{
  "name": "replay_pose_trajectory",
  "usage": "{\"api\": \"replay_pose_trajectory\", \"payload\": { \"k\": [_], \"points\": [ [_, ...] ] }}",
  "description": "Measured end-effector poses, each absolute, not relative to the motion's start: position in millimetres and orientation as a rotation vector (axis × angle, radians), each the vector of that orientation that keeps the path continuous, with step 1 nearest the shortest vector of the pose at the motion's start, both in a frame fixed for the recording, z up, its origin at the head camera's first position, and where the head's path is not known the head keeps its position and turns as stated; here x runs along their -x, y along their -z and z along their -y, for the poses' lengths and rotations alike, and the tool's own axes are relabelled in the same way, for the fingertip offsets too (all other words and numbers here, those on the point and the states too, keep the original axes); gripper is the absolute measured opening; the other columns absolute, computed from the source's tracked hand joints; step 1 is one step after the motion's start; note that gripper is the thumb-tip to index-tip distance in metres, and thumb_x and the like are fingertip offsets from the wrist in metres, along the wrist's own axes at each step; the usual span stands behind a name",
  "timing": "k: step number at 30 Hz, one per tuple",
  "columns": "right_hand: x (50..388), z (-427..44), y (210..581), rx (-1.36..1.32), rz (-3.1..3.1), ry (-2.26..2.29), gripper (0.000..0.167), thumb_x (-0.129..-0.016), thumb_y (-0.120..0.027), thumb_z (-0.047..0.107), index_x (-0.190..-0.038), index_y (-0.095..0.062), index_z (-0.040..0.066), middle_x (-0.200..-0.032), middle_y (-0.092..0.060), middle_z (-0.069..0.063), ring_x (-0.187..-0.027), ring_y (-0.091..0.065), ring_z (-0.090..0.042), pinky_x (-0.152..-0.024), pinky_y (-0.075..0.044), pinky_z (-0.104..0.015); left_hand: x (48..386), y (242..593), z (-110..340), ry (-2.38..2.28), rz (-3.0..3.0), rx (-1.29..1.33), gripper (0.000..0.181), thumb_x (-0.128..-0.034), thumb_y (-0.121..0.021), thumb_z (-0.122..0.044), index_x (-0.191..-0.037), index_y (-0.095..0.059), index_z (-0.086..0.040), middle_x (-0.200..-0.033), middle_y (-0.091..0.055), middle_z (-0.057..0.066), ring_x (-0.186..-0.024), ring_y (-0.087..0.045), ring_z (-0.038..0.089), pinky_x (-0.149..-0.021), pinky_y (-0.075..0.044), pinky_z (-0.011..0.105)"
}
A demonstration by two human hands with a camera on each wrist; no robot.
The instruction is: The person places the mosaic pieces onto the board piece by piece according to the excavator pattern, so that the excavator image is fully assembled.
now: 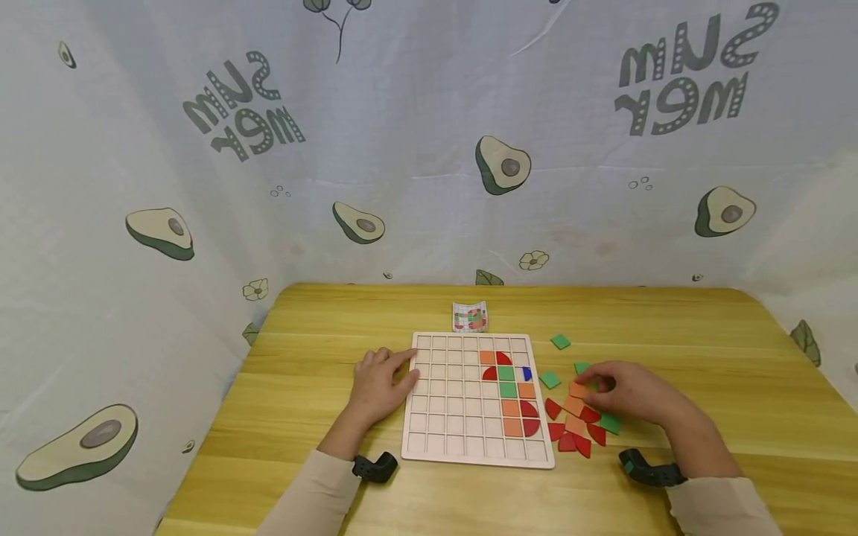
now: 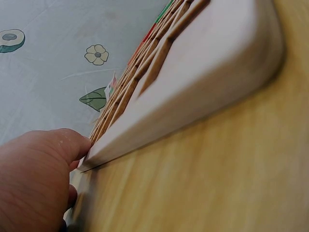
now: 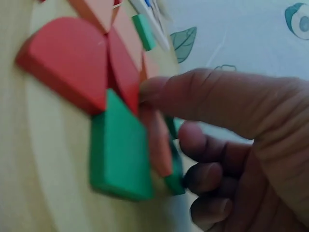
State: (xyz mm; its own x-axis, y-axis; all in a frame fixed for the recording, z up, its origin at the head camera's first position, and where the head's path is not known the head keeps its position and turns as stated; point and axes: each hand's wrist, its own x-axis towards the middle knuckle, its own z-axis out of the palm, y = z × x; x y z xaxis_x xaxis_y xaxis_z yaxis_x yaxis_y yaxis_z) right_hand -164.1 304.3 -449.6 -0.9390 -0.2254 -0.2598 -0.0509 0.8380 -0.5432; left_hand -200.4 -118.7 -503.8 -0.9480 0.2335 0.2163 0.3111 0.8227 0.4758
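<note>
A pale wooden grid board (image 1: 452, 424) lies on the table, with orange, red, green and blue pieces in cells on its right side. My left hand (image 1: 377, 385) rests at the board's left edge, its thumb and index finger touching the rim; the thumb shows on that edge in the left wrist view. To the right of the board, my right hand (image 1: 637, 391) pinches an orange square tile (image 1: 574, 388) at the pile's far side. In the right wrist view the thumb meets this orange tile (image 3: 157, 142), while the index fingertip is hidden.
Loose red quarter-circle pieces (image 1: 582, 446) and a green square (image 1: 609, 423) lie around the right hand. Two more green squares, one a far green square (image 1: 560, 342), sit right of the board. Behind the board stands a small printed pattern card (image 1: 470, 317). A patterned curtain (image 1: 429, 246) hangs behind the table.
</note>
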Motion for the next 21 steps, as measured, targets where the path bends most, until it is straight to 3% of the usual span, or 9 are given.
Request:
{"api": "replay_pose_trajectory", "payload": {
  "k": [4,10,21],
  "points": [
    [167,-303,454,0.223,-2.716,0.808,0.036,-0.089,-0.078,0.03,-0.118,-0.074,0.009,-0.08,-0.051,0.0,-0.074,-0.046,-0.016,-0.063,-0.036,-0.028,200,504,119,0.785,2.856,0.428,0.041,-0.0962,-0.065,-0.039,-0.135,-0.068,-0.026,-0.088,-0.055,-0.003,-0.081,-0.038,0.014,-0.077,-0.027,0.034],
    [170,-301,459,0.201,-2.765,0.815,0.036,-0.089,-0.079,0.033,-0.113,-0.074,0.007,-0.078,-0.049,0.0,-0.075,-0.046,-0.017,-0.062,-0.035,-0.028,200,504,119,0.787,2.852,0.426,0.042,-0.0964,-0.065,-0.04,-0.135,-0.068,-0.026,-0.086,-0.053,-0.004,-0.08,-0.037,0.014,-0.077,-0.026,0.033],
    [167,-269,448,0.287,-2.761,0.846,0.034,-0.091,-0.076,0.037,-0.114,-0.074,0.013,-0.074,-0.05,0.003,-0.067,-0.046,-0.012,-0.058,-0.036,-0.025,200,503,119,0.786,2.854,0.43,0.041,-0.0962,-0.065,-0.039,-0.135,-0.068,-0.026,-0.086,-0.053,-0.004,-0.08,-0.038,0.014,-0.077,-0.026,0.033]
  ]
}}
